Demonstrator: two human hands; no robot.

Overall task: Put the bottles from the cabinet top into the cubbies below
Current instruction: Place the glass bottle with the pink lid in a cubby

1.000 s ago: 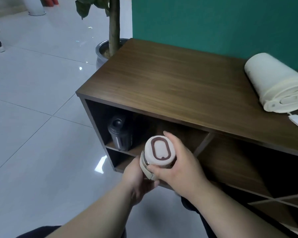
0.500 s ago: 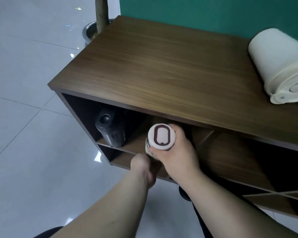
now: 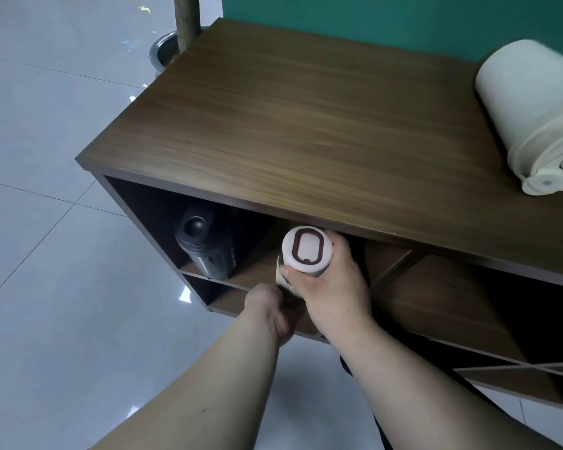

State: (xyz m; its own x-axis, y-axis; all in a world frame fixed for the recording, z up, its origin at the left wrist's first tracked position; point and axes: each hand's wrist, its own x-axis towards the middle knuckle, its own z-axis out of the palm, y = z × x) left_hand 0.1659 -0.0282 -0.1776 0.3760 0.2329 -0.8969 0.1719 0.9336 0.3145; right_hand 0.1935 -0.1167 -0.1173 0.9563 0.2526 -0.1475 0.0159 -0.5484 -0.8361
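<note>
A cream bottle (image 3: 307, 251) with a brown oval ring on its cap stands upright at the mouth of the top left cubby. My right hand (image 3: 332, 287) grips it just under the cap. My left hand (image 3: 272, 311) holds its lower part, which is mostly hidden. A black bottle (image 3: 205, 246) stands inside the same cubby, to the left, apart from the cream one. On the wooden cabinet top (image 3: 306, 125), a large cream bottle (image 3: 533, 115) lies on its side at the far right.
The cabinet has a lower left cubby (image 3: 228, 300) and slanted dividers (image 3: 394, 271) in the openings to the right. A potted tree trunk (image 3: 186, 24) stands behind the cabinet's left corner. Glossy tiled floor (image 3: 62, 287) lies to the left, a green wall behind.
Both hands have carried the cream bottle forward from in front of the cabinet to the top left cubby's mouth. The view has moved closer and tilted down.
</note>
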